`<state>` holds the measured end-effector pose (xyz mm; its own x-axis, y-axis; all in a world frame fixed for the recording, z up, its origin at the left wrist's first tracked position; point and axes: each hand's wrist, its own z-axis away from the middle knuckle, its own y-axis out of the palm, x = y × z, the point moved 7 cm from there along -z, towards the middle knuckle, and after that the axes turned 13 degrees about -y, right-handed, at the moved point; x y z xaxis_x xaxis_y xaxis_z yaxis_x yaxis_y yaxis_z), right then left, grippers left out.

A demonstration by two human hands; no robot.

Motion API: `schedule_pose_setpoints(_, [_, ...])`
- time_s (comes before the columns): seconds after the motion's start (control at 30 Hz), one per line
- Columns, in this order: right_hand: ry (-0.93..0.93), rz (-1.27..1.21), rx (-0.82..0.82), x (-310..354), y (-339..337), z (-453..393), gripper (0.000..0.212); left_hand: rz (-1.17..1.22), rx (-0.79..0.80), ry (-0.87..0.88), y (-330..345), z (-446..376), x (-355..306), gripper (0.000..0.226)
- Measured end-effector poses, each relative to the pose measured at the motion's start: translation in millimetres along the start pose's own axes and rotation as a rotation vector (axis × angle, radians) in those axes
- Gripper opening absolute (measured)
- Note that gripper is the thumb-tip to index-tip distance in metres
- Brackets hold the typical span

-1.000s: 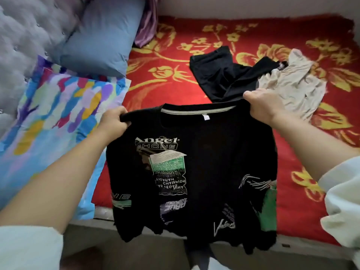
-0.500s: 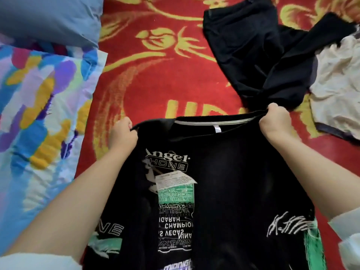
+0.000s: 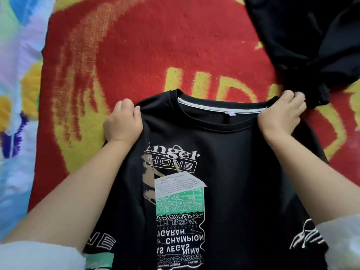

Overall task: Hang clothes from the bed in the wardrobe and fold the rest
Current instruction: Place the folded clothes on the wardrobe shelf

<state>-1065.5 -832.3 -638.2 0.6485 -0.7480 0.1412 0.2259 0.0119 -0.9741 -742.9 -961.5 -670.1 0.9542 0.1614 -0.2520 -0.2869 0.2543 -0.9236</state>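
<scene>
T-shirt point(image 3: 229, 152), black, lay front up across the centre and lower part of the frame, collar toward the top edge, on the red bedspread point(image 3: 148, 55) with yellow pattern. Printed graphic ran down its chest: white "Angel" lettering, a green block, further white text reading reversed. White and green prints also showed near the lower left and lower right frame edges.

Left hand point(image 3: 123, 121) gripped the shirt's shoulder at left of the collar; fingers curled together round the fabric edge, thumb lying on top of the cloth. Right hand point(image 3: 282, 115) gripped the opposite shoulder at right of the collar; fingers bunched and clamped on a fold of cloth. Both forearms extended up from the lower corners, white sleeves point(image 3: 35, 256) pushed back.

Second black garment point(image 3: 311, 45) lay crumpled in the upper right of the frame, its lower end just beside the right hand's knuckles; contact could not be determined. Multicoloured cloth point(image 3: 17, 94) in blue, yellow, purple and white ran along the left frame edge, beside the bedspread.
</scene>
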Motion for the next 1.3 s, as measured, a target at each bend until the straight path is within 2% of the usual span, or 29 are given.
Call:
schedule_pose_setpoints(0.07, [-0.089, -0.027, 0.008, 24.5, 2.9, 20.1, 0.048, 0.11, 0.054, 0.037, -4.5, 0.1, 1.2, 0.02])
schedule_pose_setpoints(0.13, [-0.349, -0.14, -0.049, 65.8, 8.0, 52.8, 0.049, 0.274, 0.092, 0.015, -17.8, 6.3, 15.3, 0.021])
schedule_pose_setpoints(0.23, [-0.84, -0.246, -0.061, 126.1, 24.9, 117.1, 0.043, 0.412, 0.183, -0.152, -29.4, 39.6, 57.9, 0.035])
schedule_pose_setpoints(0.3, [-0.995, -0.205, 0.06, 152.3, 44.1, 142.9, 0.045, 0.37, 0.32, -0.274, -24.7, 67.9, 96.0, 0.039])
schedule_pose_setpoints(0.43, [-0.961, 0.003, 0.385, 163.6, 84.0, 158.9, 0.064, 0.251, 0.761, -0.405, -12.8, 132.3, 181.0, 0.028])
schedule_pose_setpoints(0.5, [-0.96, 0.06, 0.423, 160.9, 89.9, 161.8, 0.073, 0.208, 0.952, -0.436, -7.8, 166.6, 219.1, 0.022])
schedule_pose_setpoints(0.57, [-0.944, 0.09, 0.434, 163.3, 88.4, 166.8, 0.069, 0.211, 1.04, -0.486, -6.6, 195.0, 252.0, 0.023])
schedule_pose_setpoints(0.63, [-0.9, 0.105, 0.461, 163.4, 86.5, 166.5, 0.057, 0.251, 0.992, -0.506, -5.1, 204.3, 267.8, 0.026])
schedule_pose_setpoints(0.7, [-0.862, 0.085, 0.481, 165.1, 82.3, 170.7, 0.055, 0.329, 0.854, -0.544, -12.9, 203.9, 275.4, 0.03])
schedule_pose_setpoints(0.77, [-0.855, 0.062, 0.522, 165.8, 77.2, 181.0, 0.055, 0.346, 0.613, -0.536, -31.1, 195.7, 283.8, 0.027])
schedule_pose_setpoints(0.87, [-0.922, 0.115, 0.592, 161.0, 72.2, 201.4, 0.053, 0.415, 0.217, -0.606, -84.1, 177.4, 296.4, 0.01])
schedule_pose_setpoints(0.9, [-0.935, 0.133, 0.619, 157.1, 71.7, 205.7, 0.053, 0.446, 0.096, -0.633, -103.1, 166.5, 296.6, 0.019])
schedule_pose_setpoints(0.93, [-0.95, 0.149, 0.641, 154.8, 69.8, 211.6, 0.054, 0.468, -0.009, -0.645, -123.7, 157.4, 297.5, 0.024])
schedule_pose_setpoints(1.0, [-0.959, 0.176, 0.662, 149.7, 67.2, 222.7, 0.055, 0.399, -0.132, -0.614, -152.3, 142.6, 296.3, 0.012])
schedule_pose_setpoints(1.1, [-0.937, 0.226, 0.676, 142.6, 65.2, 233.9, 0.057, 0.197, -0.142, -0.647, -147.1, 150.9, 301.0, 0.046])
schedule_pose_setpoints(1.17, [-0.922, 0.235, 0.671, 137.1, 65.9, 242.1, 0.06, 0.197, -0.185, -0.64, -132.8, 178.0, 296.8, 0.037])
schedule_pose_setpoints(1.23, [-0.911, 0.184, 0.646, 135.4, 64.7, 249.5, 0.062, 0.36, -0.031, -0.736, -94.0, 216.2, 290.8, 0.021])
schedule_pose_setpoints(1.3, [-0.881, 0.115, 0.631, 134.4, 63.4, 255.9, 0.063, 0.821, 0.261, -1.145, -47.0, 261.5, 286.0, 0.044])
